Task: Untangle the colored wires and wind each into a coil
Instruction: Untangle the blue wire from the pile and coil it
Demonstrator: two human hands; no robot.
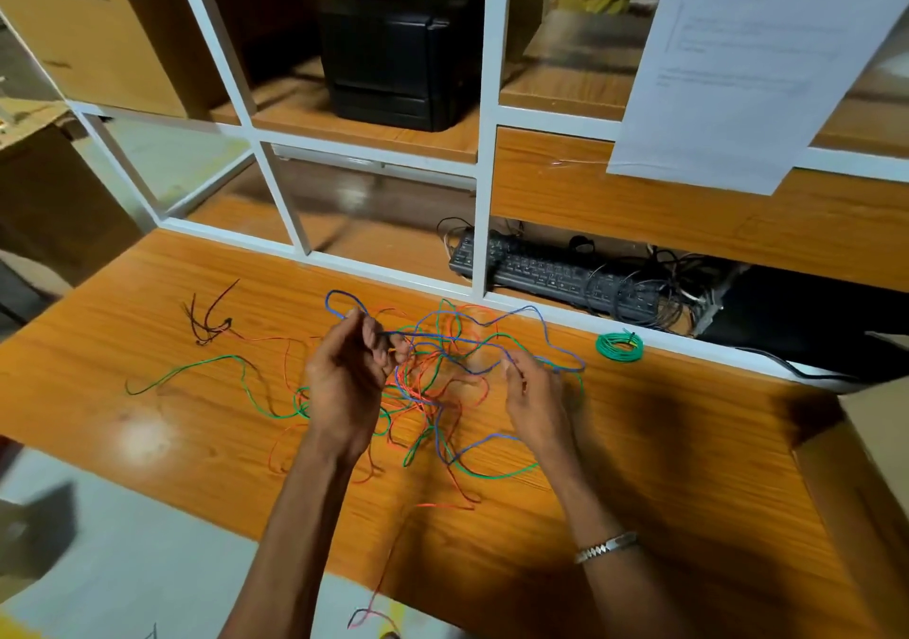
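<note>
My left hand [344,382] pinches the blue wire [541,331]; my right hand [533,395] hovers, grip loosely spread, over the tangle [433,392].

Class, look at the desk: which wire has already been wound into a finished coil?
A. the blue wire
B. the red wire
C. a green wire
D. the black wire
C: a neat green coil lies alone at the right, by the white frame, while the blue wire and red wire remain in the tangle and the black wire lies loose.
</note>
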